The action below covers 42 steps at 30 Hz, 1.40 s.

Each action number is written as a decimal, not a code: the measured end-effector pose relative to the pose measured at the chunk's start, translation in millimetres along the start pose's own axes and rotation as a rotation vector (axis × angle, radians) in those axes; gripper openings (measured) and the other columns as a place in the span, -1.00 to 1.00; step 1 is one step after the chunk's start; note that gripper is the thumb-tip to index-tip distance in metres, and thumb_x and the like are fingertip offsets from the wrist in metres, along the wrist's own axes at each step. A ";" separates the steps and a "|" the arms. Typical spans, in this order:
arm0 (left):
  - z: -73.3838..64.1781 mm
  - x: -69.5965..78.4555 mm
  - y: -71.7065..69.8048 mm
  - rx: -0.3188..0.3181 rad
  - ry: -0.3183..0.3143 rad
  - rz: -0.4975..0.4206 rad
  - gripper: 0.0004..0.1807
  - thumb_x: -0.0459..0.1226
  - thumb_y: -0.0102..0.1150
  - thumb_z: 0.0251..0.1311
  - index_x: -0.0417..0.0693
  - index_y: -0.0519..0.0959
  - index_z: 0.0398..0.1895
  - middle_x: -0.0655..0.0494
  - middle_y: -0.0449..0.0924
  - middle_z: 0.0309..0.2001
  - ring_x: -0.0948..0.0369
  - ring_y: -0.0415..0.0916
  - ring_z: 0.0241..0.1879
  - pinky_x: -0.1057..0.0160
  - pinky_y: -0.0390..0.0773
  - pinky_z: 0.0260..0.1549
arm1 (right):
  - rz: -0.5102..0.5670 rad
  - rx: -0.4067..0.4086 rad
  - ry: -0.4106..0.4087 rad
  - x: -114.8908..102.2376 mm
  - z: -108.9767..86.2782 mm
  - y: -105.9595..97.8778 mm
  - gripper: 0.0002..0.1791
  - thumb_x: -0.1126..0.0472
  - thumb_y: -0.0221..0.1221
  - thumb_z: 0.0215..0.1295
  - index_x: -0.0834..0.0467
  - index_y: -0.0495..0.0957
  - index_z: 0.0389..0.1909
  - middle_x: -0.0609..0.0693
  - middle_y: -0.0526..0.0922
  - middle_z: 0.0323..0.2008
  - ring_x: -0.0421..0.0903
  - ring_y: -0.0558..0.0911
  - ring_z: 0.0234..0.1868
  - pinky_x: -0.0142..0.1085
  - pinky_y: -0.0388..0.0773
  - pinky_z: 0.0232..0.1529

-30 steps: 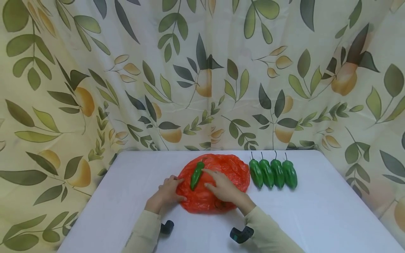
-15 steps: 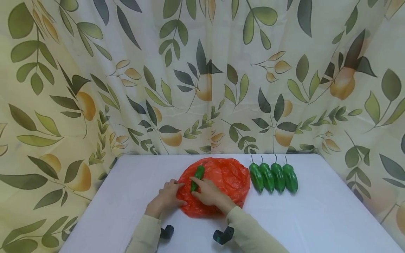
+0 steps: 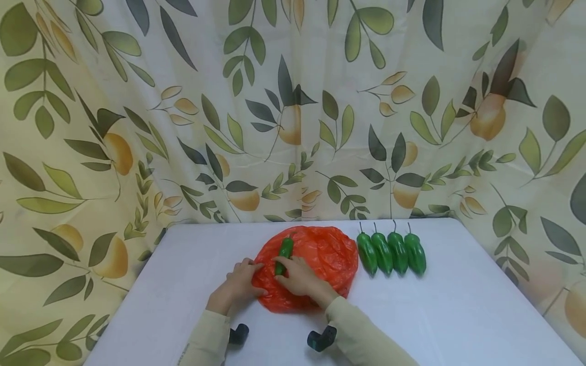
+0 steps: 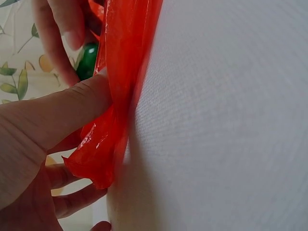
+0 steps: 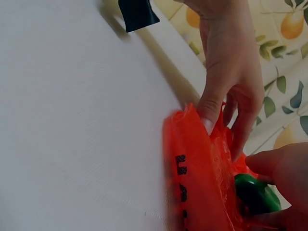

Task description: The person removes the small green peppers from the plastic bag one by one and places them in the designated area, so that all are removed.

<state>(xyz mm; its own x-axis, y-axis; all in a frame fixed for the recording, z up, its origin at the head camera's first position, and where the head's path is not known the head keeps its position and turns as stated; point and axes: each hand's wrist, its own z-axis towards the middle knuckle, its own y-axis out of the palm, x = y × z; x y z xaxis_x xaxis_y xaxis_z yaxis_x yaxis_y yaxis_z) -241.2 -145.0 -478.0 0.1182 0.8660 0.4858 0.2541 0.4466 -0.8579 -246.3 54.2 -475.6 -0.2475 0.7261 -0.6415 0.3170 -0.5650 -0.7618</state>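
Observation:
A red plastic bag (image 3: 327, 254) lies spread on the white table, with a single green pepper (image 3: 286, 249) on its left part. My right hand (image 3: 298, 277) grips the lower half of that pepper between thumb and fingers. In the right wrist view, the pepper's shiny end (image 5: 257, 195) shows beside the right hand (image 5: 291, 175). My left hand (image 3: 240, 283) holds the bag's left edge. Its thumb lies on the red plastic in the left wrist view, with the other fingers of the left hand (image 4: 53, 120) around the edge, partly hidden.
Several green peppers (image 3: 391, 253) stand side by side in a row right of the bag, stems pointing away. A white table (image 3: 458, 305) stretches beneath everything. Behind it hangs a leaf-and-fruit patterned curtain (image 3: 293, 127). Dark wrist-worn devices (image 3: 322, 338) sit under the sleeves.
My right hand has moved left over the bag and closed around the single pepper. The left hand stays at the bag's left edge. The view has shifted slightly.

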 end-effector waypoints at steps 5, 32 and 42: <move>1.3 -1.8 -0.5 -0.002 -0.005 -0.001 -0.18 -0.10 0.56 0.00 -0.03 0.48 0.38 -0.08 0.43 0.18 0.00 0.35 0.14 -0.18 0.58 0.03 | 0.036 0.017 -0.032 5.3 -2.3 -2.2 -0.39 0.07 0.24 0.40 0.01 0.37 0.44 0.15 0.55 0.21 0.08 0.49 0.15 0.16 0.62 0.14; -0.3 -2.3 0.5 0.014 -0.006 -0.026 -0.17 -0.11 0.55 0.02 -0.02 0.44 0.42 -0.06 0.42 0.22 0.02 0.33 0.12 -0.09 0.56 0.02 | 0.257 0.206 -0.031 37.1 -55.9 -47.4 -0.59 0.26 0.20 0.42 -0.02 0.54 0.26 0.04 0.57 -0.15 -0.08 0.46 -0.19 -0.36 0.45 -0.36; -2.9 -1.5 0.1 0.020 -0.005 -0.028 -0.16 -0.10 0.56 0.01 0.01 0.45 0.42 -0.03 0.42 0.21 0.04 0.33 0.10 -0.05 0.57 0.01 | 0.369 0.329 -0.051 56.2 -61.5 -60.8 -0.66 0.41 0.10 0.45 0.12 0.53 0.18 0.21 0.51 0.28 0.22 0.53 0.26 0.13 0.56 0.25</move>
<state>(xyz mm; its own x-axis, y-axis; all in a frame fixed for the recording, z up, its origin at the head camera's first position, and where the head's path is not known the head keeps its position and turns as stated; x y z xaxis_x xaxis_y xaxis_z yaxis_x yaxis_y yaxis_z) -238.5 -146.9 -478.3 0.1061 0.8544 0.5086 0.2379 0.4748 -0.8473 -223.1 153.4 -459.9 -0.2204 0.4392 -0.8709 0.0881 -0.8803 -0.4662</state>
